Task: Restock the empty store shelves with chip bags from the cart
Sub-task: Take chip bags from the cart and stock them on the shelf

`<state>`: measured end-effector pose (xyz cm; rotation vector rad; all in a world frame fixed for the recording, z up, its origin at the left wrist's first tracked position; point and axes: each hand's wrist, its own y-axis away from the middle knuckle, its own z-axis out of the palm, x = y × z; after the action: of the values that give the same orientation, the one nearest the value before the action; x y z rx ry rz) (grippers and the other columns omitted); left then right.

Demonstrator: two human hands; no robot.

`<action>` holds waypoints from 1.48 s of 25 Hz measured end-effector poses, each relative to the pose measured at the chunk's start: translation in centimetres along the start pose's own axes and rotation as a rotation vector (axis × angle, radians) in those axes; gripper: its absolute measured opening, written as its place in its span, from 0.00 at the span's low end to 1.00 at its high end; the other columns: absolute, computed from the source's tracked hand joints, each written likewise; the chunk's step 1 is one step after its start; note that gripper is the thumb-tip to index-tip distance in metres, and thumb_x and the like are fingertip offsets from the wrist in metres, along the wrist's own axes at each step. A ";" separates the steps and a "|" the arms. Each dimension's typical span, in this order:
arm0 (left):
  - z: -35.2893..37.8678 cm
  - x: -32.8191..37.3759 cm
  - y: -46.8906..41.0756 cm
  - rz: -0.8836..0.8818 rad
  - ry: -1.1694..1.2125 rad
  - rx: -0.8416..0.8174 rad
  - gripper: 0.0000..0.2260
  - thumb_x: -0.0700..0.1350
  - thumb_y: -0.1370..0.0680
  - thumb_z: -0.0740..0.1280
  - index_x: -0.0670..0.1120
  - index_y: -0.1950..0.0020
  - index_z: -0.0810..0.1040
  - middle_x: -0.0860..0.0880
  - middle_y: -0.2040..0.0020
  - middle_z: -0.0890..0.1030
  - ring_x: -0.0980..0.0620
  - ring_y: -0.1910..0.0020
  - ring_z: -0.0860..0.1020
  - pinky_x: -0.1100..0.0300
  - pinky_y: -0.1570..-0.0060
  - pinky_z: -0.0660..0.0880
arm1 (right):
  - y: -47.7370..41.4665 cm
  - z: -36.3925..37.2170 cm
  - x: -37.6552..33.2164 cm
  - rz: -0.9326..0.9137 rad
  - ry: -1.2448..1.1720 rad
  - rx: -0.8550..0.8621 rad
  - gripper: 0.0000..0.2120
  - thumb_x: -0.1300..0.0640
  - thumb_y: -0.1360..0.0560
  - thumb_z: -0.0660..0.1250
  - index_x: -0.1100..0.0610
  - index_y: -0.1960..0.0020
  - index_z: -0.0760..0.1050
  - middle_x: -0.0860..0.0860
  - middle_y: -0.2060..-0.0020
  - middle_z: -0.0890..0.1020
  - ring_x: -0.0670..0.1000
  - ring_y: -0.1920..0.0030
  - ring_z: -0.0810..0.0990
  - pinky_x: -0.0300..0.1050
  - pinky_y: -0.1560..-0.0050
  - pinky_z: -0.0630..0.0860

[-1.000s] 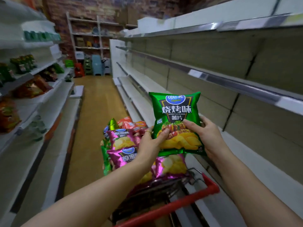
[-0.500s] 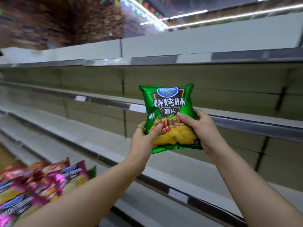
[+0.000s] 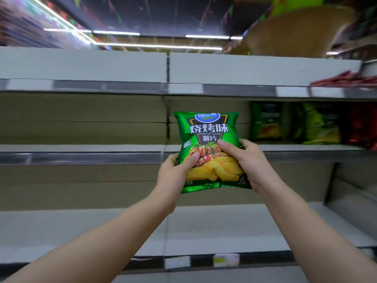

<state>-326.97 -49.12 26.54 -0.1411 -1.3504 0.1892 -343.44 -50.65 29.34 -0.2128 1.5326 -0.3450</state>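
A green barbecue-flavour chip bag (image 3: 208, 129) is held upright in front of the middle shelf (image 3: 81, 155). My left hand (image 3: 175, 172) grips its lower left edge, thumb across the front. My right hand (image 3: 248, 162) grips its lower right side, thumb pressing the bag's face. The bag hangs in the air, a little in front of the shelf's metal rail. The cart is out of view.
Green chip bags (image 3: 265, 121) (image 3: 320, 125) and a red one (image 3: 363, 127) stand on the middle shelf at the right. Red packets (image 3: 346, 80) lie on the top shelf (image 3: 102, 86) at the right. The lower shelf (image 3: 61, 227) runs below my arms.
The view has swung right and upward to face the shelves squarely; the cart's bags have left the frame. Both hands keep the same hold on the green bag, now level with the middle shelf.
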 end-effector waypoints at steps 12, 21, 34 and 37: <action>20.2 -1.2 -8.1 -0.170 -0.149 -0.223 0.14 0.50 0.27 0.71 0.40 0.50 0.81 0.45 0.63 0.85 0.49 0.67 0.83 0.60 0.63 0.79 | -8.1 -19.4 -0.3 0.072 0.021 0.208 0.18 0.52 0.31 0.74 0.65 0.48 0.79 0.57 0.58 0.84 0.53 0.61 0.83 0.45 0.57 0.81; 27.0 -2.5 -21.9 -0.268 -0.211 -0.302 0.07 0.44 0.25 0.70 0.41 0.56 0.78 0.45 0.70 0.82 0.49 0.74 0.80 0.60 0.69 0.78 | -22.8 -25.3 2.9 0.152 0.132 0.166 0.33 0.46 0.38 0.76 0.64 0.40 0.74 0.58 0.49 0.82 0.57 0.49 0.81 0.53 0.43 0.77; 31.7 -5.3 -30.5 -0.175 -0.328 -0.180 0.14 0.30 0.31 0.68 0.40 0.48 0.76 0.40 0.46 0.79 0.42 0.48 0.77 0.53 0.51 0.75 | -33.7 -29.3 6.7 0.235 0.121 -0.105 0.36 0.63 0.35 0.76 0.59 0.30 0.66 0.54 0.35 0.75 0.56 0.33 0.69 0.56 0.31 0.63; 32.4 -4.9 -30.7 -0.175 -0.169 -0.260 0.22 0.27 0.35 0.66 0.41 0.43 0.74 0.40 0.46 0.79 0.42 0.48 0.78 0.51 0.53 0.77 | -34.2 -29.7 6.9 0.267 0.164 -0.210 0.34 0.63 0.35 0.76 0.56 0.31 0.68 0.52 0.36 0.75 0.55 0.32 0.68 0.58 0.30 0.62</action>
<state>-358.00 -80.42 35.26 -0.2275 -1.5447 -0.1258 -375.94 -82.61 33.75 -0.1440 1.7362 0.0114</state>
